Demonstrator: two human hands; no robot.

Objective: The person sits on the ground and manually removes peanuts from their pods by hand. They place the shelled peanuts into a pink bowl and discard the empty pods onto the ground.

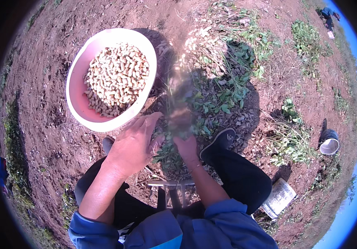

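Observation:
A pink basin [74, 93] with a white rim, holding many unshelled peanuts [119, 74], stands on the soil in front of me to the left. My left hand [136, 143] is beside the basin's near rim, back up, fingers partly spread and pointing forward; nothing shows in it. To its right, my right hand [186, 146] is closed on the leafy stems of a peanut plant. The held plant is blurred, with its far end stretching away from me. Right of it, a heap of pulled peanut plants [237, 62] lies on the ground, with pods among the stems.
A white bucket [279, 197] lies tipped by my right knee, and a grey bucket [329, 143] lies farther right. More plants [290, 143] are on the soil at the right. A person [329, 15] bends over at the far upper right. A small stool [170, 183] shows between my legs.

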